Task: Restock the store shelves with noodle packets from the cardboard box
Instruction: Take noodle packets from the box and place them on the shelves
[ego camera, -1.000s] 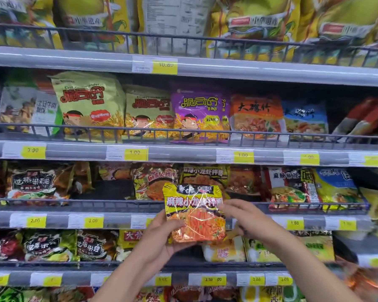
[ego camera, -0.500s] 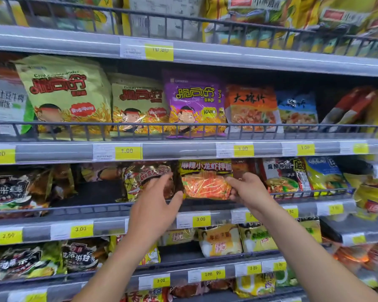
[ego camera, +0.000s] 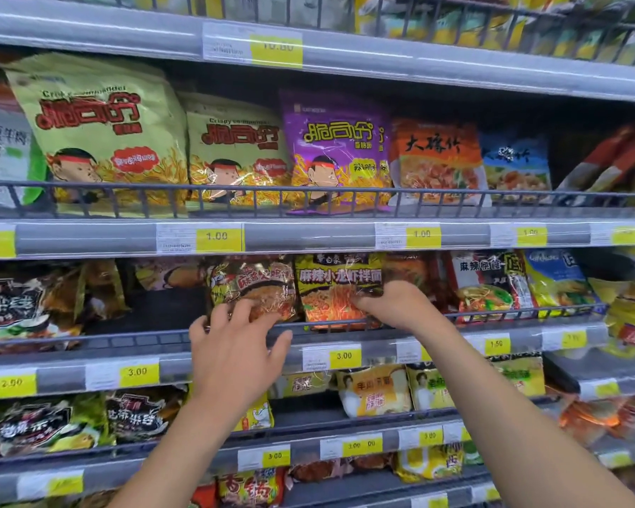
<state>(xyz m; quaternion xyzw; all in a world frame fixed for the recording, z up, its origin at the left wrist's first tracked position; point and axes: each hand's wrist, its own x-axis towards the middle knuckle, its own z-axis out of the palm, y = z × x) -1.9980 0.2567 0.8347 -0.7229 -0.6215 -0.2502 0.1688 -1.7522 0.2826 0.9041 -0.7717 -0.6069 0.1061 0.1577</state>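
A yellow-and-black noodle packet (ego camera: pixel 336 287) with orange noodles showing stands upright on the middle shelf (ego camera: pixel 125 342), behind its wire rail. My right hand (ego camera: pixel 400 306) grips the packet's lower right corner. My left hand (ego camera: pixel 235 350) reaches over the rail, fingers spread, fingertips touching the brown-and-red noodle packet (ego camera: pixel 252 284) next to it on the left. The cardboard box is out of view.
Green and purple snack bags (ego camera: pixel 99 130) fill the shelf above. A dark gap (ego camera: pixel 162 306) lies left of the brown packet. More packets sit right (ego camera: pixel 488 284) and on lower shelves (ego camera: pixel 374 390). Yellow price tags (ego camera: pixel 343 355) line the shelf edges.
The packet went from in front of the shelf, held in both hands, to standing behind the rail. My left hand let go and now touches the neighbouring packet.
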